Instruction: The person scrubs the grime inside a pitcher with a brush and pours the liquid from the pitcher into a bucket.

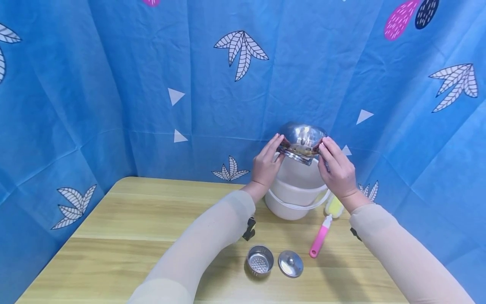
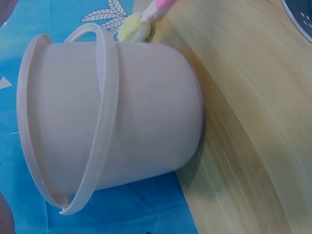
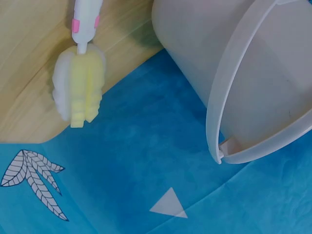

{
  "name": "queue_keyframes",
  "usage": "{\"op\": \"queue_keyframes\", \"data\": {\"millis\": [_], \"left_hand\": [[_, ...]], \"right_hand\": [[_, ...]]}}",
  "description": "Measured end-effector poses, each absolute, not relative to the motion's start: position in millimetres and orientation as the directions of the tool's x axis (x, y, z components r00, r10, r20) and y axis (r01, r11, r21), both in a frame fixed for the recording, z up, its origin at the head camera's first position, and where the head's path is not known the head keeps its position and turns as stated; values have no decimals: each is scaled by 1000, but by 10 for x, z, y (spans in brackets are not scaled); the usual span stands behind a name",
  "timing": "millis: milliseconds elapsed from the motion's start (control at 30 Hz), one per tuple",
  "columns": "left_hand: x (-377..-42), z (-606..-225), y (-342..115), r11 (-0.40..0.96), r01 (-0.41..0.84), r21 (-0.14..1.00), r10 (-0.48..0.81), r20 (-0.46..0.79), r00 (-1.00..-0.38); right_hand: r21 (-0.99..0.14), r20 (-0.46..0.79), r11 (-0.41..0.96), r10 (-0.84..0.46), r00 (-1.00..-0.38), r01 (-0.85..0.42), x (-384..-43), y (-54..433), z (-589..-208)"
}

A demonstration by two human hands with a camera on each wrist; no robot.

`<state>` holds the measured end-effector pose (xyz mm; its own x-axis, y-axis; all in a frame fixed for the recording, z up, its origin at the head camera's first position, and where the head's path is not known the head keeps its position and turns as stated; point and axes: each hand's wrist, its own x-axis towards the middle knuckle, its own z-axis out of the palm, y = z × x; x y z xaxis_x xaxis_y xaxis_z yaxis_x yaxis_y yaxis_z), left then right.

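Both hands hold a rounded, shiny metal pot (image 1: 303,137) over the mouth of a white bucket (image 1: 290,194). The pot is tipped, its rim facing down toward the bucket. My left hand (image 1: 265,166) grips its left side, and my right hand (image 1: 338,171) grips the right, fingers on the metal and thumbs lower. The pot's inside is hidden. Neither wrist view shows the pot; the bucket (image 2: 151,112) fills much of the left one, its handle hanging down along the side.
A small perforated metal strainer basket (image 1: 260,259) and a round metal lid (image 1: 290,264) with a knob lie on the wooden table (image 1: 152,228) near the front. Right of the bucket lies a sponge brush (image 3: 80,83) with a pink handle. Blue patterned cloth (image 1: 159,84) hangs behind.
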<state>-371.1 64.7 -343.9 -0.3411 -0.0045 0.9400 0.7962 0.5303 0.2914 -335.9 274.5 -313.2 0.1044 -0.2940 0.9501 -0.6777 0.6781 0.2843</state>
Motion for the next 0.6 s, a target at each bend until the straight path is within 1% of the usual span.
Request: {"op": "queue_keyframes", "data": {"millis": [200,367,600], "left_hand": [[-3698,-3397,655,526,801,286,-13,945,-328],[-3708,-3383,659,526,804,277,-24,950,-312],[-3704,-3382,666,528,802,279,-28,950,-312]], "right_hand": [[302,946,671,-296,129,-677,-3338,2731,-3077],[301,946,675,-300,122,-674,-3326,2726,-3057],[306,944,671,-304,125,-676,-3319,2722,-3044]]}}
